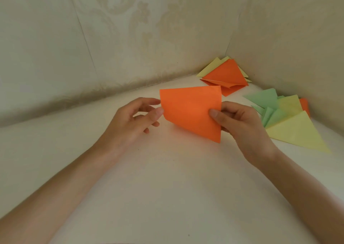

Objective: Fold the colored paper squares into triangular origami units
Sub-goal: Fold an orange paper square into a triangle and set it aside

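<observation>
Above the table (167, 178), my right hand (240, 121) and left hand (130, 121) each pinch one side of the bent orange paper (191, 111) to line up its corners.

Looks like a home: pale floral-patterned wallpaper (130, 20) across the upper frame, cornered at right above a white surface (167, 188).

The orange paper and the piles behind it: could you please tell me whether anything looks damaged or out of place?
Nothing stands out. The orange paper looks untorn; the corner pile and the near pile simply lie loosely fanned.
</observation>
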### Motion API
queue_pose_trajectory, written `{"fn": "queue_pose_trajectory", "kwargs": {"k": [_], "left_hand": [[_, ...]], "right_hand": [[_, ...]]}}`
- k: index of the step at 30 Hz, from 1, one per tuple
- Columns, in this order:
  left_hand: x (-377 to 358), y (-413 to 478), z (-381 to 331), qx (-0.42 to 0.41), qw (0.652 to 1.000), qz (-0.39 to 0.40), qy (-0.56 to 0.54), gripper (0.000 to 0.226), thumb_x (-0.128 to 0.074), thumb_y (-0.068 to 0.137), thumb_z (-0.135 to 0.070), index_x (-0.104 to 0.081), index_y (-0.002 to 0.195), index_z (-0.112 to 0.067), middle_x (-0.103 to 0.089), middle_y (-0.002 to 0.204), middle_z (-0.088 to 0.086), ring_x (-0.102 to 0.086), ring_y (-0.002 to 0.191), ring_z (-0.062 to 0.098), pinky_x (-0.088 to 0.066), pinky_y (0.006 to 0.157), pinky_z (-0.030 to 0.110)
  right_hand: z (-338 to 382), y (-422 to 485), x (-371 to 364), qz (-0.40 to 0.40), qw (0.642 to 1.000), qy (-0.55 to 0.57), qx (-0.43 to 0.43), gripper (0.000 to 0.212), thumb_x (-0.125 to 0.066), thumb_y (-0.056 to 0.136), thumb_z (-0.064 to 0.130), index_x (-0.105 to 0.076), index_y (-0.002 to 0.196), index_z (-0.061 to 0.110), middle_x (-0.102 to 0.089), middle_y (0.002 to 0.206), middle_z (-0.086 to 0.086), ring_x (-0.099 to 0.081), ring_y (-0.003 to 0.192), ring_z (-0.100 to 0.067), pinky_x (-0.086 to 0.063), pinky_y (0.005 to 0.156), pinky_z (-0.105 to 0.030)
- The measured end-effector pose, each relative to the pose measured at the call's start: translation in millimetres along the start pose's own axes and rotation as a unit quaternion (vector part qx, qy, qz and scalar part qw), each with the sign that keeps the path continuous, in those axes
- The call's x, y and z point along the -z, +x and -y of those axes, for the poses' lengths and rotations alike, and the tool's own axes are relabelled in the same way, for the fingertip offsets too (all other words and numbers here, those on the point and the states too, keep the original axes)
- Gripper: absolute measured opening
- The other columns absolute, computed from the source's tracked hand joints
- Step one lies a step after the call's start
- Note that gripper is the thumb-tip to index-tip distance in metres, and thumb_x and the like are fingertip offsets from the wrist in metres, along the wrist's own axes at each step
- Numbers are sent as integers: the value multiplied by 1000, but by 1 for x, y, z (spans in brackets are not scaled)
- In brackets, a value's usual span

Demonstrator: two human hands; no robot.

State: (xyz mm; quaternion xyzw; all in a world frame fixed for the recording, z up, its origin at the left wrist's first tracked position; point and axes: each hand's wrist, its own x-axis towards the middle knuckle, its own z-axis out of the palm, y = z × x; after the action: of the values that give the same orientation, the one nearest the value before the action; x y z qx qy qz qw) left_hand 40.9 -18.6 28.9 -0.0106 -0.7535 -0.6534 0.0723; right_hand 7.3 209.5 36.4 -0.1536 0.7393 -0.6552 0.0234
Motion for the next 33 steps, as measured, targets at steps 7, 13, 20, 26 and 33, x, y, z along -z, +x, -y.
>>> {"fn": "queue_pose_trajectory", "kwargs": {"k": [7, 13, 20, 26, 33], "left_hand": [[-4, -5, 0, -39, 997, 59, 8, 13, -73, 77, -32, -71, 79, -20, -69, 80, -8, -58, 76, 5, -41, 72, 21], [-4, -6, 1, -164, 984, -17, 67, 16, -70, 81, -22, -67, 78, -37, -67, 81, -21, -57, 78, -5, -38, 75, 9], [5, -2, 16, -200, 925, 15, 322, 36, -60, 71, -43, -56, 107, -38, -44, 121, -13, -48, 112, 10, -34, 101, 31], [-2, -4, 9, -89, 973, 6, 212, 36, -72, 78, -10, -66, 87, -45, -50, 106, -10, -56, 82, -5, -37, 70, 7], [0, -4, 1, 50, 995, 26, -88, 44, -57, 80, 13, -78, 73, -25, -69, 106, -2, -63, 106, 10, -50, 92, 27]], "right_hand": [[3, -2, -1, 33, 992, 118, -37, 18, -60, 77, 20, -68, 87, 7, -68, 73, -1, -61, 65, -9, -51, 64, -22], [3, -6, -2, 0, 987, -4, 164, 15, -65, 83, 18, -76, 90, 27, -71, 91, 12, -64, 86, -6, -51, 80, -24], [-17, 4, 7, 66, 776, -440, 447, 23, -52, 93, 12, -73, 100, 4, -71, 101, -10, -68, 91, -26, -53, 74, -39], [-20, -1, -4, 101, 735, -486, 462, 27, -62, 83, -3, -71, 106, 7, -71, 100, -8, -66, 80, -26, -49, 69, -33], [-19, 2, -2, 31, 725, -498, 475, 22, -59, 87, 0, -74, 100, 8, -71, 102, -9, -66, 89, -28, -48, 74, -39]]}}
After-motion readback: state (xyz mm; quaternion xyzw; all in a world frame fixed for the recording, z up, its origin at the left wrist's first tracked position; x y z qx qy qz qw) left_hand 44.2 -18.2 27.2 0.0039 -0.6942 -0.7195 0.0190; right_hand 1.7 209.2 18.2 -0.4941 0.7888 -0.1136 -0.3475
